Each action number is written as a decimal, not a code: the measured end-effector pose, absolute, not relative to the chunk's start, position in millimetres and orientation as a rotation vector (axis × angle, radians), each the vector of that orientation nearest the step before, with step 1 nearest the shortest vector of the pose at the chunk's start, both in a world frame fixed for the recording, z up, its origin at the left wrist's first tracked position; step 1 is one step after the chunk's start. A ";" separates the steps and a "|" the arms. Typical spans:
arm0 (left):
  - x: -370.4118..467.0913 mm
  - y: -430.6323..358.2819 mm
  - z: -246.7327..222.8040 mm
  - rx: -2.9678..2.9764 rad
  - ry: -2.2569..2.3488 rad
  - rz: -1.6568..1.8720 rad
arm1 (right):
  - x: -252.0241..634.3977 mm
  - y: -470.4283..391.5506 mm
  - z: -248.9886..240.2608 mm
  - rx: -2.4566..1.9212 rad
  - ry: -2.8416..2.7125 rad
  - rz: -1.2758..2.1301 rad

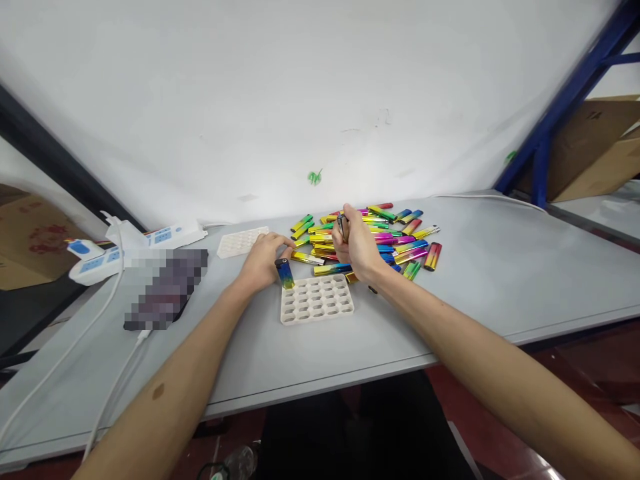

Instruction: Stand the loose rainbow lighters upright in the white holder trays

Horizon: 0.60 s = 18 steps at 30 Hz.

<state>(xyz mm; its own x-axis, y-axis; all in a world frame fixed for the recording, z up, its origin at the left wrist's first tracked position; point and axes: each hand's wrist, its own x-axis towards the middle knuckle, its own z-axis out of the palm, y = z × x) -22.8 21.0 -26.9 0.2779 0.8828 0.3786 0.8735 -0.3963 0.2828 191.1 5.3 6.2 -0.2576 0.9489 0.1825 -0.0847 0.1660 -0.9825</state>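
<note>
A white tray (317, 300) with rows of holes lies on the grey table, one blue and yellow lighter (285, 274) upright at its far left corner. Beside that lighter is my left hand (263, 260), fingers bent and apart, reaching toward the edge of the pile with nothing visible in it. My right hand (357, 243) is closed around a lighter (343, 227) whose metal top points up, over the pile. Many shiny multicoloured lighters (411, 255) lie loose behind the tray and around my right hand.
A second white tray (242, 243) lies at the back left. Further left are a power strip (165, 236), a blurred-out phone (167, 290) and white cables (117, 383). A white wall (280, 113) stands behind the table (480, 273). Cardboard boxes (595, 143) are at both sides.
</note>
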 end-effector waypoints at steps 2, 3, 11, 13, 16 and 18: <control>-23.0 21.6 -27.7 2.497 1.719 0.768 | 190.3 4.1 6.6 -0.900 -1.340 1.289; -23.2 21.7 -28.1 2.495 1.720 0.776 | 189.8 3.6 6.8 -0.907 -1.290 1.287; -23.1 19.8 -27.9 2.484 1.708 0.792 | 190.3 4.7 4.6 -0.859 -1.326 1.356; -22.8 19.5 -27.3 2.480 1.708 0.785 | 190.2 5.3 2.8 -0.862 -1.335 1.352; -22.3 18.8 -26.0 2.484 1.708 0.777 | 189.2 5.9 -0.8 -0.908 -1.366 1.315; -21.9 18.1 -25.1 2.484 1.701 0.778 | 188.1 5.6 -3.2 -0.921 -1.423 1.286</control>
